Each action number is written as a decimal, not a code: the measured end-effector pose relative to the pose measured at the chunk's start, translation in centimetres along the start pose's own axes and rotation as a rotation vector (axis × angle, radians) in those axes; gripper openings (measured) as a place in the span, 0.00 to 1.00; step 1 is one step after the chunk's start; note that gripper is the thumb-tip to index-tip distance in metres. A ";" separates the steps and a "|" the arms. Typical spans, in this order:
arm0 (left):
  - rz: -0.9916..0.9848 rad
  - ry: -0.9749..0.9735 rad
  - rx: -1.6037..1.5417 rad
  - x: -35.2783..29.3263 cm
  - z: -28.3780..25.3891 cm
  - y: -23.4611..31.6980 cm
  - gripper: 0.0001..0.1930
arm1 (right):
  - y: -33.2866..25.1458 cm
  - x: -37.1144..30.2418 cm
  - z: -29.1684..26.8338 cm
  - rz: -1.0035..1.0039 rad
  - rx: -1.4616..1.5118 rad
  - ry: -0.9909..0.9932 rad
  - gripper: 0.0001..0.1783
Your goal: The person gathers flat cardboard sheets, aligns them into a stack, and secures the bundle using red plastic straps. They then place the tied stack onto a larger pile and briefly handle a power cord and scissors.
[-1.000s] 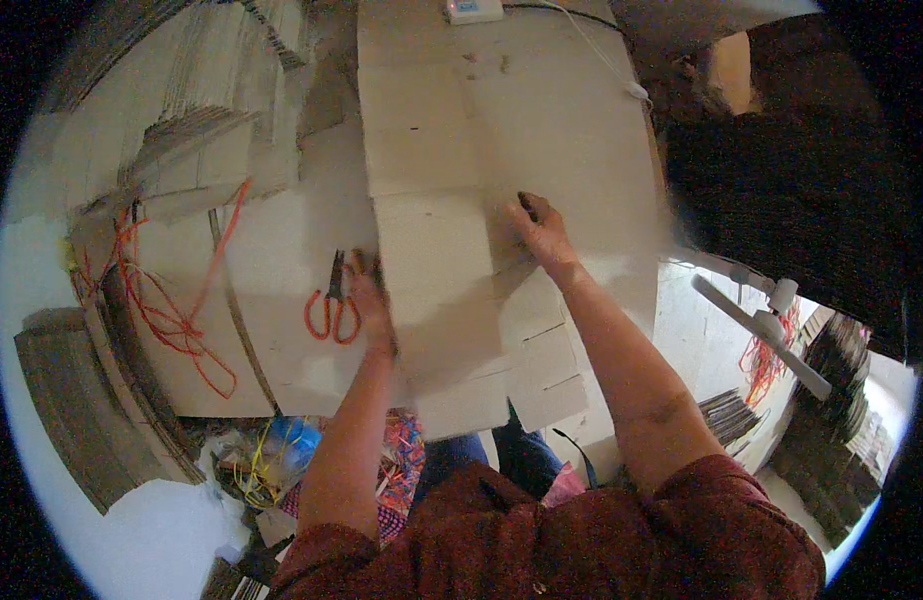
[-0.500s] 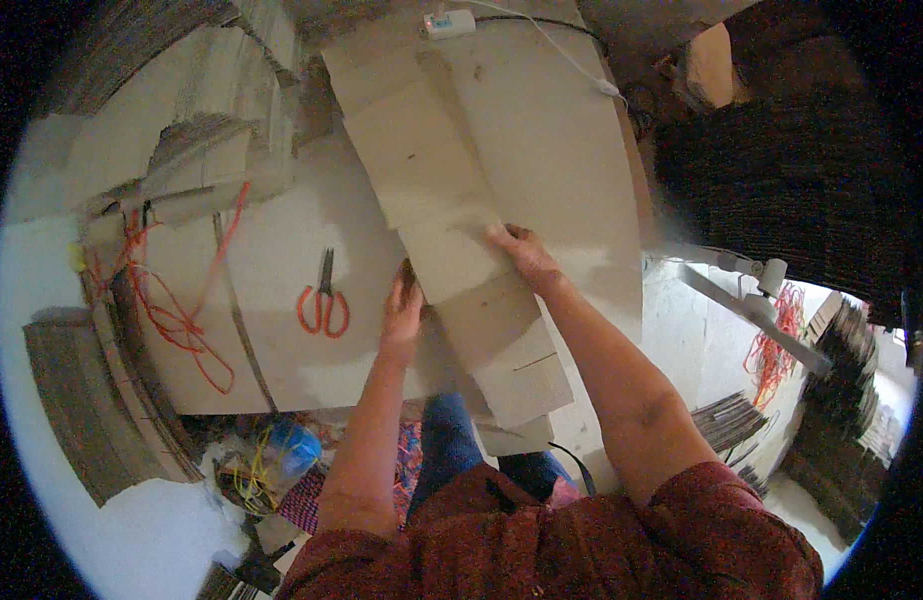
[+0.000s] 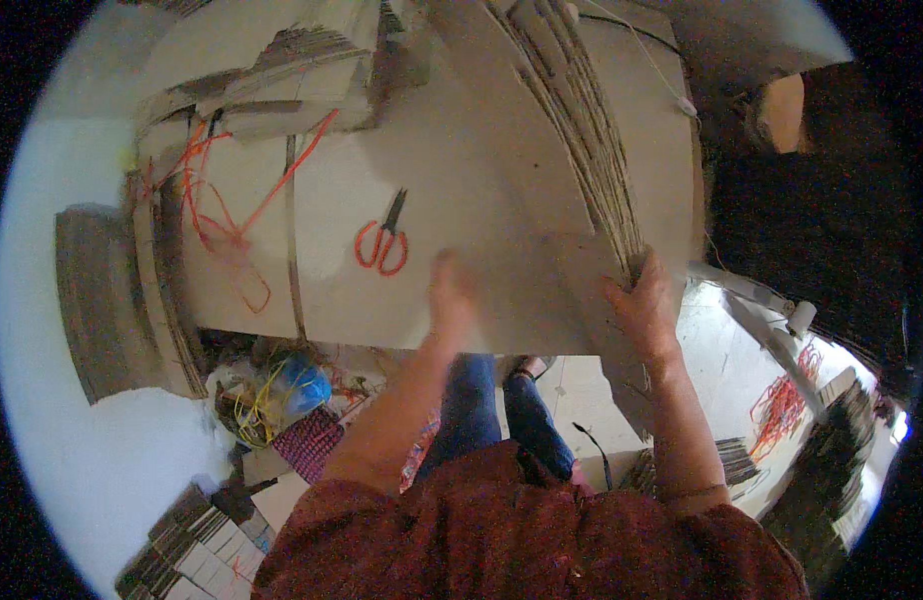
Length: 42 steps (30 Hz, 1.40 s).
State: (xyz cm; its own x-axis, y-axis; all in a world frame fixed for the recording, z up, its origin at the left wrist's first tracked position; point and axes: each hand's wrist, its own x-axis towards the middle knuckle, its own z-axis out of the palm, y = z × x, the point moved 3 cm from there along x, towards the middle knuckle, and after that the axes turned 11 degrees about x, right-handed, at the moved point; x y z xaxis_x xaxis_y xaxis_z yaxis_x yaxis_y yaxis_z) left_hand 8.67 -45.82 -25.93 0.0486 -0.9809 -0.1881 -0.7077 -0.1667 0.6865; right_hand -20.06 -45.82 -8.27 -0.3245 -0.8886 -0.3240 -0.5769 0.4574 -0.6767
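A long bundle of brown cardboard sheets (image 3: 580, 120) stands tilted on the table, several layered edges facing up and right. My right hand (image 3: 650, 305) is closed round its near right edge, thumb on the flat face. To the left, my left hand (image 3: 452, 300) is apart from the bundle above the table's near edge, its fingers smeared by motion. Orange-handled scissors (image 3: 386, 235) with dark blades lie on the pale tabletop (image 3: 332, 300), a little beyond my left hand. Loose red cord (image 3: 225, 230) lies farther left.
Stacked cardboard (image 3: 312, 60) occupies the far left, with another stack (image 3: 107, 300) beside the table. A dark pile of sheets (image 3: 802, 220) rises at right, near a metal bar (image 3: 752, 335). Below the table's front edge sit a blue bag (image 3: 305, 383) and yellow cord (image 3: 247, 405).
The bundle has swung right and tipped from lying flat to showing its layered edges. My right hand moved right with it; my left hand came off its side. The view has also shifted.
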 end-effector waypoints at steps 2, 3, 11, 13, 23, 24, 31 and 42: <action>0.054 0.125 0.236 1.6 -3.0 -1.3 0.23 | 2.7 0.0 2.6 -0.013 -0.191 0.010 0.41; 0.092 0.156 0.336 2.6 -5.4 0.2 0.23 | 3.6 0.1 3.6 -0.023 -0.281 0.016 0.45; -0.134 -0.107 0.419 6.0 -7.7 -6.1 0.16 | 4.8 0.4 6.2 -0.056 -0.274 0.117 0.49; -0.139 -0.136 0.329 6.8 -7.9 -4.3 0.14 | 5.8 0.7 5.8 -0.001 -0.235 0.085 0.48; -0.394 0.138 -1.352 11.4 -16.7 -17.6 0.10 | 8.2 1.2 3.5 0.023 0.016 0.050 0.45; -0.250 0.211 -0.757 11.9 -18.9 -20.7 0.12 | 7.2 1.2 4.2 0.032 -0.039 0.043 0.45; -0.229 -0.254 -0.111 9.2 -5.1 1.0 0.29 | 5.1 0.4 3.1 0.019 -0.135 0.093 0.45; 0.007 -0.374 -0.280 5.3 4.9 16.9 0.45 | 5.7 1.1 2.2 -0.022 -0.025 0.107 0.40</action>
State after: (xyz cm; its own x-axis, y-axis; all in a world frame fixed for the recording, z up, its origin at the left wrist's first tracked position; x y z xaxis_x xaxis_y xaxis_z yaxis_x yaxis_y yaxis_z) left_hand -6.42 -53.34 -18.77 -0.2496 -0.8874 -0.3875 -0.4867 -0.2310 0.8425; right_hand -22.07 -44.27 -13.92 -0.3892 -0.8906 -0.2355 -0.6029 0.4395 -0.6658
